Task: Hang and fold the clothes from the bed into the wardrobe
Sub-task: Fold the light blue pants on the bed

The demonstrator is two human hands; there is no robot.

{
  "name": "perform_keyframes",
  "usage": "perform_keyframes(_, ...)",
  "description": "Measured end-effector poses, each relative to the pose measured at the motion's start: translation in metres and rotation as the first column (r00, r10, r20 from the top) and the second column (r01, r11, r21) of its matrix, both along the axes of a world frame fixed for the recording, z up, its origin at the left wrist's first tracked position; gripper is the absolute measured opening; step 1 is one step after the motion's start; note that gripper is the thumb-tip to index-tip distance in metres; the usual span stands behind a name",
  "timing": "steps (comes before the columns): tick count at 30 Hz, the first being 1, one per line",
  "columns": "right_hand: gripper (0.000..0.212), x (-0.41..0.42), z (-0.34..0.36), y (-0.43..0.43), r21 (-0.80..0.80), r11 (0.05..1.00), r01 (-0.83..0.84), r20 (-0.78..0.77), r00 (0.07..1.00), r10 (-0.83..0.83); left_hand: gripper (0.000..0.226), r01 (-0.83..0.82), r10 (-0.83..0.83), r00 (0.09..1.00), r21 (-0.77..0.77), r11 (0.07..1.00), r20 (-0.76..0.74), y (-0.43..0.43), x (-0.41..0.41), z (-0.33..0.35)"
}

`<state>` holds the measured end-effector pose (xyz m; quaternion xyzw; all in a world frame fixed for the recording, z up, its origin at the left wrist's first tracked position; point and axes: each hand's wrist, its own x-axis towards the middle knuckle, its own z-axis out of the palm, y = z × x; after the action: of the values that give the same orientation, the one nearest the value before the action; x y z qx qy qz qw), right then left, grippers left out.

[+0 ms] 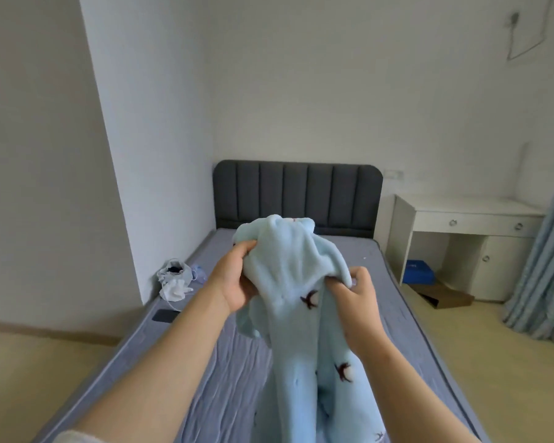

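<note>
left hand (229, 282) gripping bunched top of pale blue fluffy fleece garment with dark motifs (288, 273) | right hand (360, 298) pinching opposite top edge | rest hanging below hands over grey-sheeted bed (231, 378) | likely soft, light, floppy, grippy; best held at top corners

Home bedroom: bed (397, 302) w/ grey padded headboard (296, 193), white desk (461, 215), blue curtain (544, 257).

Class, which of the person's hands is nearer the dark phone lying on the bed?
Left. The left hand grips the blue garment to the right of the phone; the right hand grips it farther right, across the garment.
</note>
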<state>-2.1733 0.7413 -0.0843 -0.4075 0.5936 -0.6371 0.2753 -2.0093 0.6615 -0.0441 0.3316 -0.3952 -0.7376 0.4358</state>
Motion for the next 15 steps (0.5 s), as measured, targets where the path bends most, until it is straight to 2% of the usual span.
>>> perform_keyframes(3,0.010,-0.002,0.023,-0.005,0.004,1.000,-0.030,0.076,0.997,0.029,0.035,-0.130,0.128,0.990,0.032,0.991,0.049,-0.003,-0.002,0.010)
perform_keyframes(5,0.011,-0.002,0.035,-0.011,0.009,1.000,-0.020,0.267,0.964,0.017,0.072,-0.152,0.156,0.986,-0.063,0.986,0.057,-0.003,-0.004,0.011)
perform_keyframes(7,0.012,0.000,0.045,-0.017,0.005,1.000,-0.028,0.497,0.867,0.022,0.114,-0.028,0.052,0.994,-0.228,0.973,0.101,-0.001,-0.008,0.005)
perform_keyframes(9,0.018,0.004,0.052,-0.024,-0.021,0.995,-0.099,0.645,0.759,0.090,0.131,0.189,-0.065,0.952,-0.408,0.893,0.300,0.006,-0.014,-0.004)
perform_keyframes(11,0.027,0.008,0.054,-0.028,-0.031,0.981,-0.190,0.657,0.736,0.163,0.121,0.357,-0.086,0.870,-0.500,0.789,0.486,0.008,-0.021,-0.012)
perform_keyframes(12,0.025,0.009,0.054,-0.030,-0.032,0.977,-0.210,0.634,0.752,0.183,0.106,0.374,-0.078,0.860,-0.518,0.769,0.504,0.008,-0.024,-0.012)
perform_keyframes(15,0.018,0.009,0.057,-0.029,-0.066,0.963,-0.261,0.572,0.781,0.250,0.063,0.262,-0.002,0.890,-0.509,0.820,0.455,0.002,-0.022,-0.004)
